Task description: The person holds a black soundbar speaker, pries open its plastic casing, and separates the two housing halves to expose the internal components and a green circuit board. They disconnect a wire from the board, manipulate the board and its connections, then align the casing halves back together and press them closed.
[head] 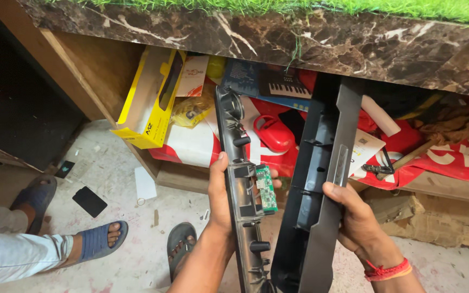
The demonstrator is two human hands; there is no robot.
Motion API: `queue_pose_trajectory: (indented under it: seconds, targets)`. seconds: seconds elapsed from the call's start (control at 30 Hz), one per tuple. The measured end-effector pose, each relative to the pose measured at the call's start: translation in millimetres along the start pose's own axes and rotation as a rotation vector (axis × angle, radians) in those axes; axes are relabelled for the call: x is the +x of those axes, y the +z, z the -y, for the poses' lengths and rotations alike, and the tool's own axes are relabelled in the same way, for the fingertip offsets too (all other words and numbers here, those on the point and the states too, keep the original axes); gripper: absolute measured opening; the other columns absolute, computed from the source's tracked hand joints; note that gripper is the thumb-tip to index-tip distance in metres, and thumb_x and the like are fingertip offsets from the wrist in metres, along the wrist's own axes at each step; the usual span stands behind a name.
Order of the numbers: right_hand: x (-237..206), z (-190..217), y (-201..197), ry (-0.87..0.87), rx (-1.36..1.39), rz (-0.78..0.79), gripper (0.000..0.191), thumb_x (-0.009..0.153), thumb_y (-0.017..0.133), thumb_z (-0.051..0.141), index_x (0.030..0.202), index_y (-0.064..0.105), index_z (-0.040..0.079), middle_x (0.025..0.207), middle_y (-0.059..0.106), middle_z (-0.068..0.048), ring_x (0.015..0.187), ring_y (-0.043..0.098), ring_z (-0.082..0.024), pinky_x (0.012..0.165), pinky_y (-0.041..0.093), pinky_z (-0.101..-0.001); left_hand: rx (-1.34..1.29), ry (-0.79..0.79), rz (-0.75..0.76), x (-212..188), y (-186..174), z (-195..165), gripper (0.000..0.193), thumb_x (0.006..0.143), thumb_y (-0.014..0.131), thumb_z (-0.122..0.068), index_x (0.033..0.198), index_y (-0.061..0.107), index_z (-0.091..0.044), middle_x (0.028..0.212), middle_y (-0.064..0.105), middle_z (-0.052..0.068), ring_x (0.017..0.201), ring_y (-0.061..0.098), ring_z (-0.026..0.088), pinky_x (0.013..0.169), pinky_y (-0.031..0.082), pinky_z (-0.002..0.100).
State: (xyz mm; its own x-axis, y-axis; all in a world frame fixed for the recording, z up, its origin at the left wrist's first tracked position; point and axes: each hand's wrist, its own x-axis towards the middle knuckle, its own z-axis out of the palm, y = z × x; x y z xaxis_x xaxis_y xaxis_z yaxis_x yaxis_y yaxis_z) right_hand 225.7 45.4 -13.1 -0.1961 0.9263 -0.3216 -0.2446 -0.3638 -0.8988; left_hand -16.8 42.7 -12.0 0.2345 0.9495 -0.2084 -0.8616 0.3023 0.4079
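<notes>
My left hand [219, 196] grips a long dark grey plastic panel [233, 130] held on edge, with knobs along it and a small green circuit board [266, 187] fixed to its inner side. My right hand [356, 216], a red thread band at its wrist, holds a second long black plastic shell [321, 163], its hollow inside turned toward the first panel. The two pieces stand apart at the top and close together at the bottom.
A marble-topped counter [299, 38] with green turf on top overhangs a shelf stuffed with a yellow box [150, 97], red bags [441, 157] and packages. Another person's feet in blue sandals [96, 239] rest on the littered floor at left. Cardboard [430, 222] lies at right.
</notes>
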Motion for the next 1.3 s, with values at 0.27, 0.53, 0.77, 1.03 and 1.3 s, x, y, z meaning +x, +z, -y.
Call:
queue_pose_trajectory:
  seconds: [0.27,0.53,0.77,1.03,1.3]
  targets:
    - [-18,12,28,-0.051,-0.485,0.076,0.064,0.084,0.067,0.033,0.136,0.058,-0.003,0.119,0.069,-0.014,0.108,0.065,-0.021,0.093,0.051,-0.0353,0.088,0.025,0.04,-3,-2,10,0.068,0.096,0.045,-0.068,0.097,0.067,-0.004,0.077,0.069,0.01,0.065,0.068,0.02,0.06,0.058,0.036]
    - [-26,8,65,-0.189,-0.55,0.183,0.077,0.084,0.069,0.036,0.15,0.045,0.003,0.141,0.061,-0.014,0.131,0.055,-0.021,0.109,0.041,-0.0364,0.216,0.137,-0.018,-12,7,5,0.057,0.098,0.047,-0.056,0.097,0.068,-0.004,0.081,0.071,0.007,0.07,0.069,0.015,0.064,0.055,0.03]
    - [-24,7,63,-0.215,-0.601,0.174,0.077,0.089,0.061,0.049,0.15,0.046,0.003,0.142,0.062,-0.013,0.131,0.056,-0.021,0.108,0.042,-0.0369,0.252,0.184,-0.046,-8,1,6,0.056,0.101,0.047,-0.056,0.093,0.066,-0.004,0.077,0.068,0.006,0.063,0.065,0.013,0.058,0.052,0.029]
    - [-9,-9,53,-0.235,-0.633,0.224,0.073,0.093,0.057,0.052,0.145,0.053,0.0,0.138,0.066,-0.015,0.127,0.058,-0.021,0.106,0.045,-0.0366,0.387,0.265,-0.043,-5,-2,7,0.047,0.101,0.048,-0.046,0.097,0.067,-0.003,0.08,0.066,0.001,0.068,0.061,0.009,0.061,0.05,0.026]
    - [-7,-12,48,-0.258,-0.614,0.227,0.074,0.094,0.055,0.052,0.147,0.049,0.0,0.14,0.063,-0.015,0.13,0.057,-0.022,0.107,0.043,-0.0362,0.439,0.288,-0.097,0,-3,15,0.046,0.101,0.053,-0.047,0.091,0.066,-0.003,0.077,0.063,0.002,0.066,0.058,0.01,0.059,0.047,0.027]
